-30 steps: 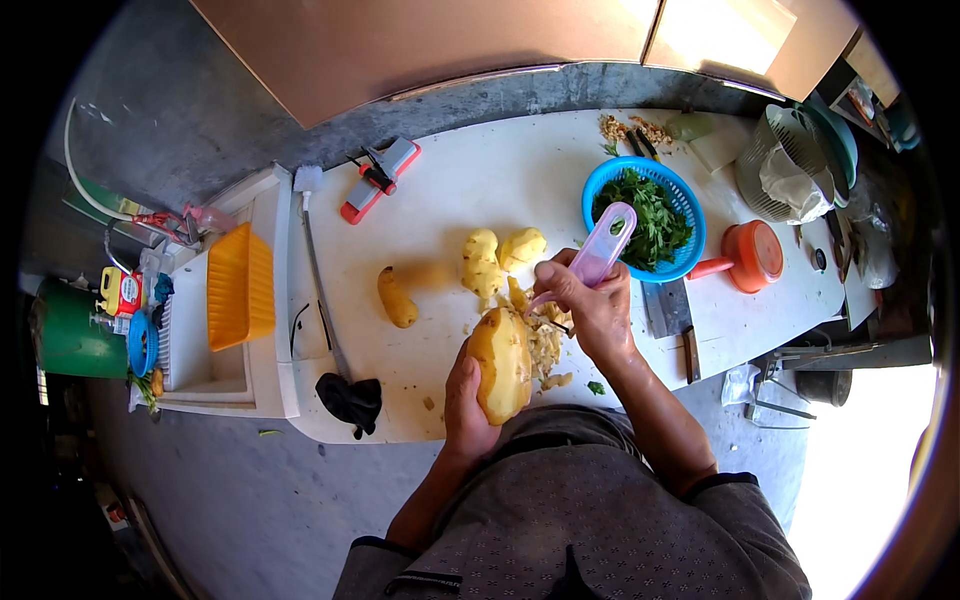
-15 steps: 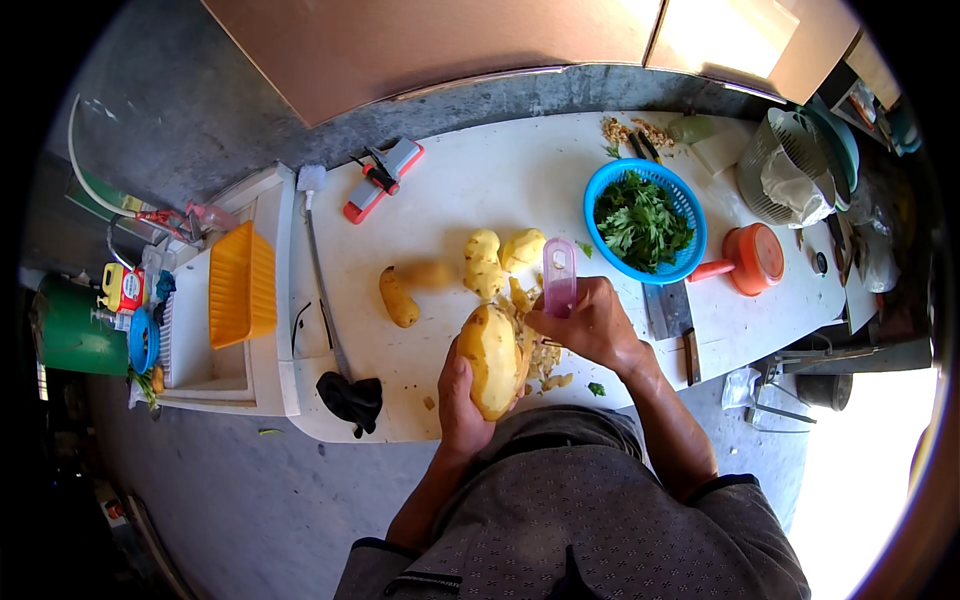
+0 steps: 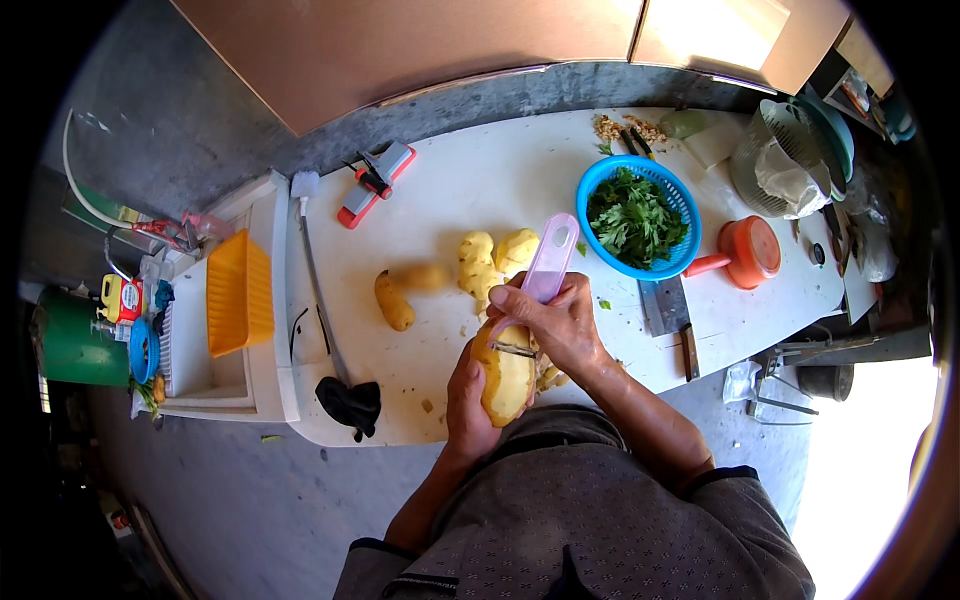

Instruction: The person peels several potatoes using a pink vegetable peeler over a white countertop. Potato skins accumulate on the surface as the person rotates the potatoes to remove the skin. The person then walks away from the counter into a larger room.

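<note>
My left hand (image 3: pixel 470 405) is wrapped round a large, partly peeled potato (image 3: pixel 508 388) just over the table's near edge. In my right hand (image 3: pixel 556 322) is a peeler with a translucent pink handle (image 3: pixel 550 262). The handle points up and away, and the metal blade lies across the upper part of the potato. Beyond my hands rest two peeled potatoes, a knobbly one (image 3: pixel 478 265) and a rounder one (image 3: pixel 516 250). To their left is an unpeeled potato (image 3: pixel 395 302), with a blurred brownish patch next to it. Peelings (image 3: pixel 552 378) lie partly hidden under my right wrist.
A blue basket of leafy greens (image 3: pixel 640 222), a cleaver (image 3: pixel 672 318) and an orange-red dipper (image 3: pixel 748 252) stand to the right. Farther right is a pale slotted basket (image 3: pixel 770 165). Leftward are a grey-and-red tool (image 3: pixel 376 186), a black cloth (image 3: pixel 348 404) and a sink with an orange basket (image 3: pixel 240 300).
My right hand has moved down and left, bringing the peeler from above onto the potato. The potato has shifted slightly right and down in my left hand.
</note>
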Demonstrator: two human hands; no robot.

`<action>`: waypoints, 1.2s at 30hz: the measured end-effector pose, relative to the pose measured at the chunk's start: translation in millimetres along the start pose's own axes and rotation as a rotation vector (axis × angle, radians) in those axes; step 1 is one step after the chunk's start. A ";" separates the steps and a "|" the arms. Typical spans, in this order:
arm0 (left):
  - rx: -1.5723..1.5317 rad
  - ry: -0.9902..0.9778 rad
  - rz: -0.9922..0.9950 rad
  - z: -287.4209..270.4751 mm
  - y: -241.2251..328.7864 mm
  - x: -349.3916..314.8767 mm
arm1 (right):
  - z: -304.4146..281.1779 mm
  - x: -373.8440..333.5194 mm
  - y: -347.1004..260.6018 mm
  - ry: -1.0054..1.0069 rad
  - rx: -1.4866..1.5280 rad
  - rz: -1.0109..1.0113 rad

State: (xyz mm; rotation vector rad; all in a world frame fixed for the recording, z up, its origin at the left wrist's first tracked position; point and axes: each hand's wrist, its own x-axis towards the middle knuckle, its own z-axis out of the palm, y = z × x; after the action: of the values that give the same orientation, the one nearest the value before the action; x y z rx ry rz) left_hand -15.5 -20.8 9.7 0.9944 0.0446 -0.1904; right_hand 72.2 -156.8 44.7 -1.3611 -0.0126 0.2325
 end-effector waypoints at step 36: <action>-0.406 -0.338 -0.195 -45.8 -13.0 -14.0 | 5.0 29.8 28.7 -0.098 0.409 0.475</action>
State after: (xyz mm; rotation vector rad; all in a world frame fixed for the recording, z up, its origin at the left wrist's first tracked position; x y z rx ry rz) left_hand -29.3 12.6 -24.4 0.5428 -0.1259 -0.5056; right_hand 96.0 -141.4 14.3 -0.9273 0.2659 0.6647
